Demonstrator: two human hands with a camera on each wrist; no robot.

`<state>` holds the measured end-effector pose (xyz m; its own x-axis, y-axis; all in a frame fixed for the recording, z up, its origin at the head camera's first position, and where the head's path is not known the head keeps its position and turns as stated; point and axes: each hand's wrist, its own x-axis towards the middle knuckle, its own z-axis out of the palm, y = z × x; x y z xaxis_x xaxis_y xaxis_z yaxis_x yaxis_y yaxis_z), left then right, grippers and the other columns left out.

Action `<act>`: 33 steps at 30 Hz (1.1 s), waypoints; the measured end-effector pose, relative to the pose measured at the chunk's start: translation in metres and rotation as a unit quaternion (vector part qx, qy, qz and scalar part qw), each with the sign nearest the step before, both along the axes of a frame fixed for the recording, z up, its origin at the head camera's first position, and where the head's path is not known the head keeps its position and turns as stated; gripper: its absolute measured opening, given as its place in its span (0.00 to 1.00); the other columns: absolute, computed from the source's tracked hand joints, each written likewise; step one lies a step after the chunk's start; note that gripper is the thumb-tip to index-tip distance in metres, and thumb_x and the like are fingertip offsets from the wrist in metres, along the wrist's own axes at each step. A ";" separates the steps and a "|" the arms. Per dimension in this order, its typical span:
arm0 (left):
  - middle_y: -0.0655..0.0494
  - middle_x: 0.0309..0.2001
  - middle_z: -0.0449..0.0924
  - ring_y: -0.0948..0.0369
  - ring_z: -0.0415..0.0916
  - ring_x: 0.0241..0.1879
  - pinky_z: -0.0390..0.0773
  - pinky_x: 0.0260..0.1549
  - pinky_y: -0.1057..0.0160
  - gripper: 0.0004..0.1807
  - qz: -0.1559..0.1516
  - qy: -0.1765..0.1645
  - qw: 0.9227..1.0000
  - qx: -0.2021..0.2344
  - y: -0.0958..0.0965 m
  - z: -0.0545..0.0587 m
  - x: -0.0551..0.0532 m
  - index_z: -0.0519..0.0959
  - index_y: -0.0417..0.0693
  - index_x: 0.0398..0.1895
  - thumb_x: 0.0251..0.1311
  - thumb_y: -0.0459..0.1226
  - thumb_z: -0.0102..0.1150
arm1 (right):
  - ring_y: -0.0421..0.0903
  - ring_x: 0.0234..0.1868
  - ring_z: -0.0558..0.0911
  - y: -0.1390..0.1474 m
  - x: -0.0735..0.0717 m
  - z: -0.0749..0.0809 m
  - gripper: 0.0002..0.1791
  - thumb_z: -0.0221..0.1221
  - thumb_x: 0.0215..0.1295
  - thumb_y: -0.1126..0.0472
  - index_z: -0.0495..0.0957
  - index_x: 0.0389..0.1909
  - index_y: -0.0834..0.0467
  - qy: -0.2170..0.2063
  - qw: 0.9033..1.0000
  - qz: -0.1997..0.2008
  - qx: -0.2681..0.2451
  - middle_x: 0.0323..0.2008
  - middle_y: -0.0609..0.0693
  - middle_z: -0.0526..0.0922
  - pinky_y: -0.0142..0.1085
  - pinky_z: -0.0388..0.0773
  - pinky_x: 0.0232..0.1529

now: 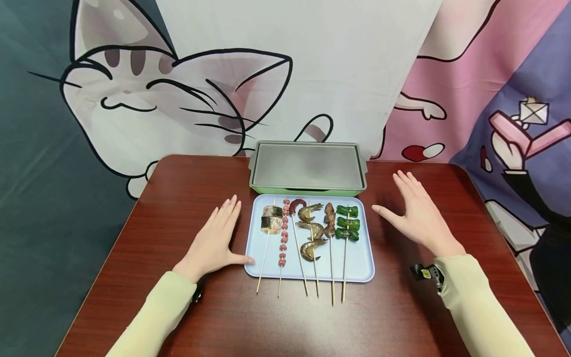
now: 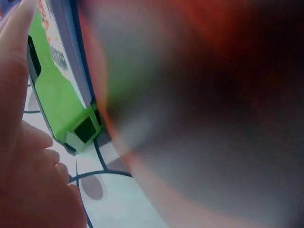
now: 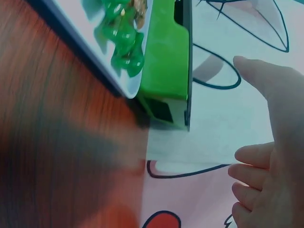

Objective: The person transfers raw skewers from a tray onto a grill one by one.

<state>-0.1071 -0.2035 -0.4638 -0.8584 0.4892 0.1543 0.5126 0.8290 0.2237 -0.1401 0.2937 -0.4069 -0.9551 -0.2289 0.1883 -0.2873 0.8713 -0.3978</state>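
A pale blue tray (image 1: 363, 265) lies on the table, bearing several skewers side by side. From left to right they carry seaweed-wrapped pieces (image 1: 271, 223), small pink rounds (image 1: 283, 233), a dark red curled tentacle (image 1: 296, 204), shrimp (image 1: 312, 230), brown chunks (image 1: 329, 223) and green pepper pieces (image 1: 347, 223). The stick ends reach past the tray's near edge. My left hand (image 1: 215, 244) is left of the tray, fingers extended, its thumb at the tray's left rim; whether it touches is unclear. To the right, my right hand (image 1: 419, 215) spreads its fingers, apart from the tray and holding nothing.
Directly behind the tray stands a rectangular grill pan (image 1: 308, 166) with a grey top and green body, its side showing in the right wrist view. The brown table (image 1: 200, 322) ends at printed curtains (image 1: 334, 59) behind. A dark object (image 1: 553, 267) stands beyond the right edge.
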 end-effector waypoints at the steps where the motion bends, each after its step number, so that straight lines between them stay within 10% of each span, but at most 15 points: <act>1: 0.38 0.80 0.42 0.44 0.42 0.78 0.47 0.75 0.45 0.81 -0.002 -0.006 1.000 0.000 0.001 0.000 0.003 0.46 0.33 0.80 0.33 0.76 0.70 | 0.58 0.79 0.46 -0.001 0.002 0.001 0.55 0.64 0.64 0.35 0.55 0.78 0.67 -0.003 1.000 0.000 -0.002 0.77 0.64 0.54 0.52 0.40 0.77; 13: 0.39 0.81 0.40 0.46 0.39 0.79 0.46 0.75 0.48 0.84 -0.038 -0.056 0.998 -0.016 0.011 -0.007 0.019 0.46 0.31 0.80 0.30 0.80 0.67 | 0.57 0.79 0.49 -0.020 0.023 0.009 0.53 0.66 0.63 0.37 0.57 0.78 0.63 -0.024 0.999 0.009 -0.020 0.78 0.60 0.56 0.58 0.48 0.75; 33: 0.37 0.80 0.45 0.46 0.44 0.78 0.48 0.75 0.48 0.69 -0.079 -0.073 0.993 -0.047 0.014 -0.008 0.024 0.49 0.30 0.79 0.53 0.75 0.58 | 0.58 0.76 0.59 -0.050 0.053 0.002 0.47 0.67 0.65 0.42 0.63 0.76 0.63 -0.043 0.997 0.051 -0.047 0.74 0.60 0.64 0.60 0.61 0.70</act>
<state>-0.0830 -0.1899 -0.4717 -0.7801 0.6254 -0.0187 0.6052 0.7619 0.2308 -0.0867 0.2441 -0.4044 -0.9412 -0.3110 0.1319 -0.3339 0.7967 -0.5038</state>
